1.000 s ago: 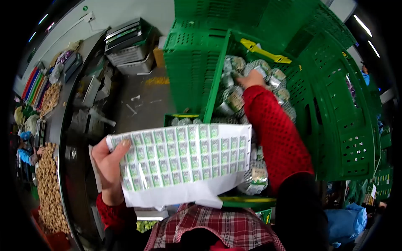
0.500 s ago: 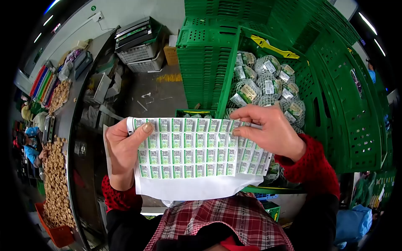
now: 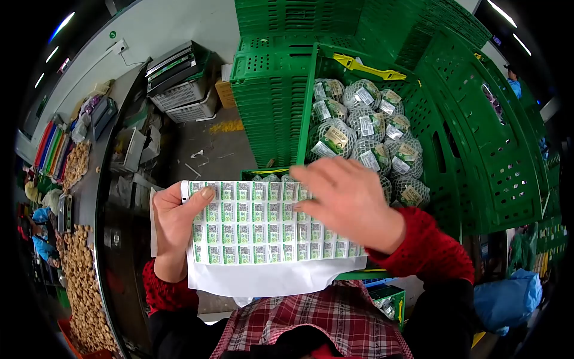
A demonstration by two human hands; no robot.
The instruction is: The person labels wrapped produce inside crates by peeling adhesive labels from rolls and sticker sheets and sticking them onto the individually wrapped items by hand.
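Observation:
My left hand (image 3: pixel 173 224) grips the left edge of a sticker sheet (image 3: pixel 257 230), its thumb on top. Rows of small green and white labels with square codes cover the sheet, and white backing shows below them. Over the sheet's upper right part is my right hand (image 3: pixel 353 203), blurred, thumb and forefinger apart; whether a label is between them cannot be made out. Just beyond, a green crate (image 3: pixel 308 113) holds several netted bags (image 3: pixel 366 124) with labels on them.
Stacked green crates (image 3: pixel 263 107) rise behind the sheet. Large green crate walls (image 3: pixel 484 137) stand at right. On the left, a long table (image 3: pixel 89 203) bears many small brown pieces (image 3: pixel 81 281). Grey baskets (image 3: pixel 185 102) sit on the floor. A co-worker (image 3: pixel 43 236) is at far left.
My right hand has moved left across the sheet, and its fingers have spread. The view has shifted, so the crates appear farther left. My left hand keeps its hold.

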